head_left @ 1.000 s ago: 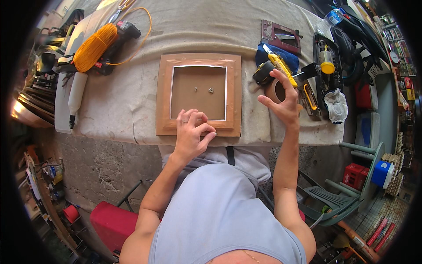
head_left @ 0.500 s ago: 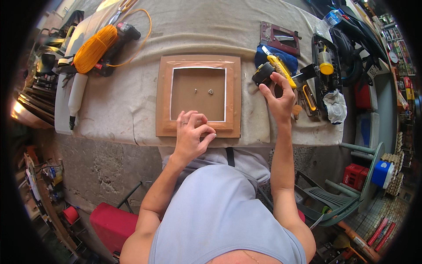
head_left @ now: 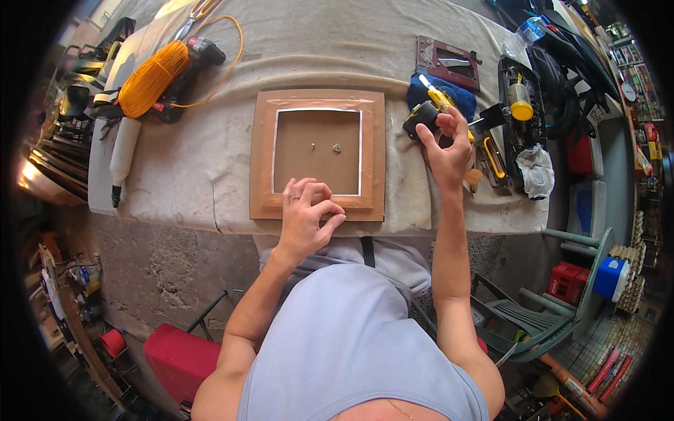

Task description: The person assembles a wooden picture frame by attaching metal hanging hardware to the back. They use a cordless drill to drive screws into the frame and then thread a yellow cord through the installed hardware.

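On the cloth-covered table in front of me lies a square brown picture frame (head_left: 261, 154) with a thin white inner edge. Two small metal pieces sit on its brown inner panel, a thin short one (head_left: 313, 147) and a triangular hanger (head_left: 337, 148). My left hand (head_left: 306, 217) rests over the frame's near edge, thumb and forefinger pinched together. Whatever is between those fingertips is too small to name. Over the tools on the right, my right hand (head_left: 450, 151) has thumb and fingers apart, beside a black tape measure (head_left: 420, 119) and a yellow utility knife (head_left: 437, 95) that it partly covers.
A maroon staple gun (head_left: 449, 62) and a blue cloth (head_left: 415, 88) lie at the back right, near an open black case (head_left: 503, 77). Orange cord (head_left: 151, 78), a drill (head_left: 205, 52) and a white bottle (head_left: 125, 151) are on the left. A green chair (head_left: 593, 281) stands at the right.
My right hand has shifted slightly and turned, its fingers now lying over the yellow knife's handle area. My left hand stays pinched at the frame.
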Action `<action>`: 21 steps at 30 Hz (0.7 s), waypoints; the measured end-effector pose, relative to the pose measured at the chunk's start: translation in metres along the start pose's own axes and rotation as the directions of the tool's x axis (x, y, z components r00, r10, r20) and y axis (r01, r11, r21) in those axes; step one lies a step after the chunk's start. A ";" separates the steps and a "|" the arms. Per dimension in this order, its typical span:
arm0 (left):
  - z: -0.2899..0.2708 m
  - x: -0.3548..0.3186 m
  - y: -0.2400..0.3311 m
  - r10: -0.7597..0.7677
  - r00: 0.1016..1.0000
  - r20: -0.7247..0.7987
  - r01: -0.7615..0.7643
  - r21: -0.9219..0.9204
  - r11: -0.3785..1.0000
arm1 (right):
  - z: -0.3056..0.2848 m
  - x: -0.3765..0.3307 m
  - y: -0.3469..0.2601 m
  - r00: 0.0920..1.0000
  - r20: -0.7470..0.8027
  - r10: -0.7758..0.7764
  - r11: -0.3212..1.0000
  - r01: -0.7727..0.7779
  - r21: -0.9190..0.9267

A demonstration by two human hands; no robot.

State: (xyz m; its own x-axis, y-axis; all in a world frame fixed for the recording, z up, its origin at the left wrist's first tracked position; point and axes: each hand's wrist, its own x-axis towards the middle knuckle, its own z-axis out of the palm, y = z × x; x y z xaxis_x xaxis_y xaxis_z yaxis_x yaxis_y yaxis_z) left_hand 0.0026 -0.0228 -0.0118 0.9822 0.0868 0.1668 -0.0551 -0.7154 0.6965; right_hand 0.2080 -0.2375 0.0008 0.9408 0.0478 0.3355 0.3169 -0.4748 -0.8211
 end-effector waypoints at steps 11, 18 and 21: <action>0.001 -0.001 -0.001 0.000 1.000 -0.006 0.000 -0.002 1.000 | 0.005 -0.005 0.009 0.999 -0.029 -0.034 0.999 0.035 0.027; 0.000 0.001 -0.001 -0.001 1.000 -0.001 0.000 -0.008 1.000 | 0.006 -0.006 0.013 0.997 -0.029 -0.069 0.997 0.068 -0.028; 0.001 0.000 -0.002 -0.002 1.000 -0.001 0.002 -0.010 1.000 | 0.005 -0.006 0.011 0.997 -0.027 -0.078 0.996 0.077 -0.044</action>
State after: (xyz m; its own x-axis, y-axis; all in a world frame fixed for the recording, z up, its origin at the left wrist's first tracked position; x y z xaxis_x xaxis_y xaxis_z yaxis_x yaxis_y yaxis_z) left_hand 0.0032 -0.0221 -0.0133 0.9821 0.0889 0.1662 -0.0549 -0.7083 0.7037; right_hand 0.2061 -0.2385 -0.0125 0.9097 0.0613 0.4107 0.3827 -0.5078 -0.7718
